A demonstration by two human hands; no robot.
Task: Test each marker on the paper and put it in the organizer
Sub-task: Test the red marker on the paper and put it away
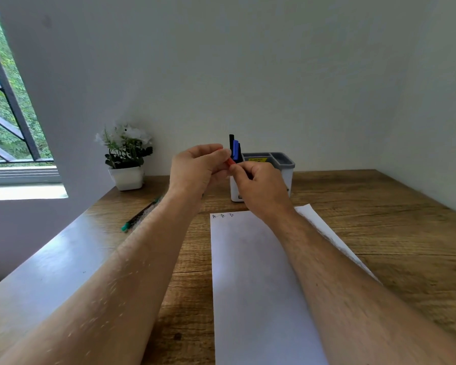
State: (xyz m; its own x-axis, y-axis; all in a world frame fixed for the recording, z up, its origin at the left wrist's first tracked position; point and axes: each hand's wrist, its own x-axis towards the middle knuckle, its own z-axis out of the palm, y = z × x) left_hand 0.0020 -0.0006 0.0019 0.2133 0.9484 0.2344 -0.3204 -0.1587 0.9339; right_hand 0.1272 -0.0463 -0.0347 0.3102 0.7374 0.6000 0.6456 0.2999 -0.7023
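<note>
Both my hands are raised above the desk in front of the organizer (284,167), a white box with grey compartments. My left hand (195,169) and my right hand (261,188) both grip a red marker (230,162); only a short red piece shows between the fingers. A black marker (231,143) and a blue marker (236,150) stand upright in the organizer's left compartment. A white sheet of paper (248,272) lies on the desk below my hands, with three small test marks (222,215) at its top left. A green-capped marker (140,214) lies on the desk to the left.
A small white pot of white flowers (125,156) stands at the back left by the wall. The wooden desk (379,233) runs to a wall behind and on the right. A window with bars is at far left.
</note>
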